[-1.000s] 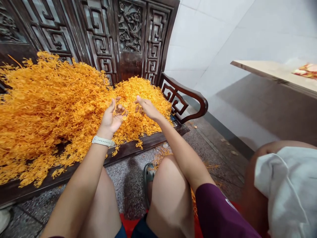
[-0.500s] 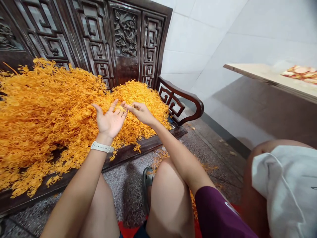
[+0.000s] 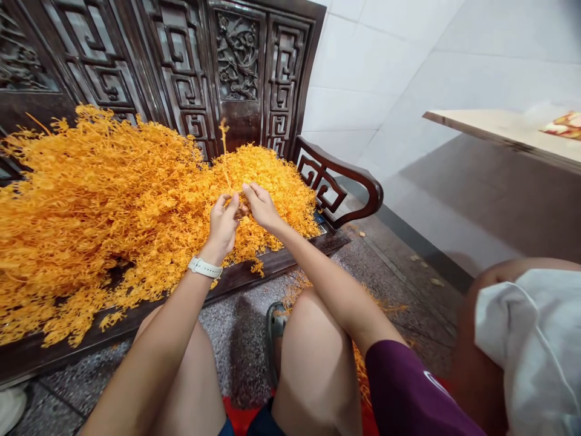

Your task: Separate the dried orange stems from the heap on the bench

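Note:
A thin orange dried sprig [image 3: 224, 151] rises from between my hands, its stem standing above the pile. My left hand [image 3: 223, 227], with a white watch [image 3: 204, 267] on the wrist, curls its fingers around the sprig's lower stem. My right hand [image 3: 261, 207] pinches the stem from the other side, its fingertips almost meeting my left fingers. Beneath both hands lies a large heap of orange dried sprigs [image 3: 104, 206], which hides the bench seat. My hands are just above the heap.
The heap rests on a dark carved wooden bench [image 3: 238, 72] with a curved armrest [image 3: 338, 175]. Stray sprigs lie on the speckled stone floor [image 3: 399, 284]. A board [image 3: 490, 127] juts out at right, and a white cloth [image 3: 526, 345] lies over a person's leg at lower right.
My left hand has turned from an open, upturned palm to curled fingers around the stem. The sprig now stands upright between my hands.

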The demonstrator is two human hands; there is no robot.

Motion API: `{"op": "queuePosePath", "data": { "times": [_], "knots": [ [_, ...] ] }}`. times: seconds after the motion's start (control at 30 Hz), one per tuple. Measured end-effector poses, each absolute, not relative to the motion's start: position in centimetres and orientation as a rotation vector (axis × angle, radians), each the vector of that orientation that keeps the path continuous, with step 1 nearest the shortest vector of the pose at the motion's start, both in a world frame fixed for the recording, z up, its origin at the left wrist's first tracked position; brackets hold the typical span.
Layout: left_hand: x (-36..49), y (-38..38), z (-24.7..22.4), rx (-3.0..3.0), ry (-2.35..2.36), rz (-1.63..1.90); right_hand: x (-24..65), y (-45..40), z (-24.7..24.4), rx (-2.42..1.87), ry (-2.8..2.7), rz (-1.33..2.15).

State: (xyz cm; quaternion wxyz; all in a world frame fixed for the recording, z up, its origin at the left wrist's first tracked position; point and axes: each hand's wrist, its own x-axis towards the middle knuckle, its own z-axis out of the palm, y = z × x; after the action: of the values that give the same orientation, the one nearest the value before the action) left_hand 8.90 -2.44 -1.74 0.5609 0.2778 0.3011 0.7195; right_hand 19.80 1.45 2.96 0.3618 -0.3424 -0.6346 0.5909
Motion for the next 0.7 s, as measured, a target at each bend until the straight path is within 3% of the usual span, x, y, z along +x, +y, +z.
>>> {"op": "queuePosePath", "data": {
  "times": [0.33, 0.7],
  "knots": [
    [8.5, -2.2, -1.3, 0.504, 0.621, 1.641, 18.1, 2.3, 0.8, -0.778, -1.505, 1.479],
    [8.3, -2.1, -0.9, 0.443, 0.626, 1.623, 17.9, 2.3, 0.2, -0.786, -1.338, 1.727]
  ]
}}
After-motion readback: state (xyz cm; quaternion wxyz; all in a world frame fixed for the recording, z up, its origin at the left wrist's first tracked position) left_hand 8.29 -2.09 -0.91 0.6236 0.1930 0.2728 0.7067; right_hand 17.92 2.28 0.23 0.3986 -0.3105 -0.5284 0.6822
